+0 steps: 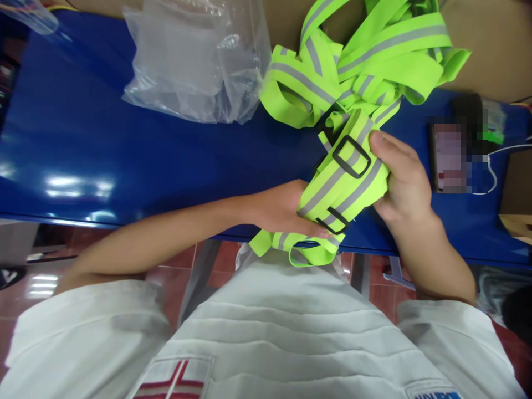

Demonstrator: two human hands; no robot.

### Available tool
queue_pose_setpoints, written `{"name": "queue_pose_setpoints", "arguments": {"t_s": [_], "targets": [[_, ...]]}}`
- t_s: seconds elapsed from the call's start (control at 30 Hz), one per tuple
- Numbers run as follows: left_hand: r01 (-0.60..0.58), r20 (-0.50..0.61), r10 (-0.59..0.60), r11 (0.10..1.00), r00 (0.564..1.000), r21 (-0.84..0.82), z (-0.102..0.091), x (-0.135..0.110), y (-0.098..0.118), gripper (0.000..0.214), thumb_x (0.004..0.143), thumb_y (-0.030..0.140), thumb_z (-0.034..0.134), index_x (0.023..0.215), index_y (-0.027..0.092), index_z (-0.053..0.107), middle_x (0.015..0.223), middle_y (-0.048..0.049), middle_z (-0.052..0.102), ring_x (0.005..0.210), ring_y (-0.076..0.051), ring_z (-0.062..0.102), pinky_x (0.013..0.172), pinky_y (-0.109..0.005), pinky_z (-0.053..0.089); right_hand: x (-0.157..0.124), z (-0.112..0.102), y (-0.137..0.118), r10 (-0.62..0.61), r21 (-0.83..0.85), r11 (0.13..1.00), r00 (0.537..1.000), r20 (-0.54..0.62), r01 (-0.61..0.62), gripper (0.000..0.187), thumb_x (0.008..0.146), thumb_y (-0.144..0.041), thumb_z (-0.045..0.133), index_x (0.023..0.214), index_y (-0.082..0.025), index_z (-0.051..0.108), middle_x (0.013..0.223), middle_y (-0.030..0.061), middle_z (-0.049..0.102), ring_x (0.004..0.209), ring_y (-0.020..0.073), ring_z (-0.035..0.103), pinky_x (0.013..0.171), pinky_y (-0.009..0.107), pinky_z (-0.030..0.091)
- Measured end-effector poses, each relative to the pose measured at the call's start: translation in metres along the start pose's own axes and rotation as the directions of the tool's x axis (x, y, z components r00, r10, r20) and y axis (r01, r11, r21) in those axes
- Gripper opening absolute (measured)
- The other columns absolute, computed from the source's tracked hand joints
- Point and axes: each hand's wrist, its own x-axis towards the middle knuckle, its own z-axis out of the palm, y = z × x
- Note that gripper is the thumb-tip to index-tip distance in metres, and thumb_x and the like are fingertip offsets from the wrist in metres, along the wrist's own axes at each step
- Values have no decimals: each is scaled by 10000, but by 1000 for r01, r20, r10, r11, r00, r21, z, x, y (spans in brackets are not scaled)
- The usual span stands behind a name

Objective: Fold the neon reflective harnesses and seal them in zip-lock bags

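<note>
A folded bundle of neon yellow-green reflective strap [338, 183] with grey stripes lies across both of my hands, above the table's front edge. My left hand [286, 208] grips its lower left end, thumb along the top. On the right side, my right hand [401, 172] is closed around the bundle, thumb pressed on the upper face. A black slide buckle [351, 157] shows near the upper end, and a second black buckle [333, 221] is by my left thumb. Loose strap ends [313, 255] hang toward my body. Some fingers are hidden beneath the bundle.
Beyond my hands is a tangled heap of the same straps [374, 61], against cardboard. Clear plastic bags [199, 61] lie at the back left of the blue table [83, 138]. At right are a phone [449, 158], a white cable [494, 177] and a cardboard box [517, 188].
</note>
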Motion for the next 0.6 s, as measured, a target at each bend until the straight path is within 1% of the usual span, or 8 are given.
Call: {"name": "queue_pose_setpoints", "arguments": {"t_s": [0.07,0.13,0.23,0.33,0.43,0.5,0.53,0.6], "targets": [[9,34,-9,1000,999,14,-6,0,1,230,815,317,829,1014,204,817,1033,-39,821,1003,-247,773,939,-337,622,4,-5,0,137,14,990,980,144,-141,252,896,-454,735,998,-226,774,1110,61,801,1173,318,729,957,445,639],[14,63,-14,1000,998,7,-11,0,2,247,830,303,817,1061,216,820,1085,-45,818,1057,-263,769,971,-347,617,7,-8,0,236,-24,971,932,275,-239,306,894,-494,726,1028,-225,784,1067,63,806,1076,321,759,904,460,655],[-36,74,31,998,997,60,-12,1,2,239,842,293,807,1069,222,817,1148,-59,805,1135,-271,741,1048,-360,583,8,-8,5,277,-115,961,888,366,-252,352,896,-539,716,1067,-238,783,998,61,806,936,308,777,812,455,667],[-133,88,119,977,989,165,-9,2,0,174,897,290,742,1043,224,811,1209,-62,786,1181,-252,710,1131,-358,520,6,-2,12,197,-188,973,912,359,-136,322,916,-526,717,1104,-272,774,1030,36,796,945,268,767,800,396,653],[-146,73,135,970,988,195,-7,1,-1,221,936,301,685,1107,208,792,1238,-73,775,1211,-250,699,1138,-348,510,2,2,16,-55,-304,942,960,273,141,370,901,-538,756,1191,-309,738,1227,19,740,1065,233,729,885,353,620],[-109,44,103,977,994,185,-7,0,0,238,949,318,665,1117,198,783,1197,-74,789,1187,-252,714,1096,-347,542,-1,1,15,-203,-398,871,948,244,289,358,935,-579,705,1164,-306,746,1238,31,725,1097,231,709,940,350,597],[-87,36,82,980,996,178,-8,-1,0,240,959,319,650,1119,195,779,1179,-70,795,1166,-249,724,1072,-346,556,-2,-1,13,-229,-422,846,936,267,327,373,975,-607,629,1139,-297,757,1202,39,735,1093,234,709,952,351,589],[-64,33,59,984,998,164,-8,-2,0,233,973,306,624,1115,194,771,1140,-56,806,1112,-235,741,1025,-340,578,-5,-3,9,-208,-409,833,896,392,373,498,1038,-648,461,1168,-273,762,1185,54,745,1107,249,709,987,368,573]]}}
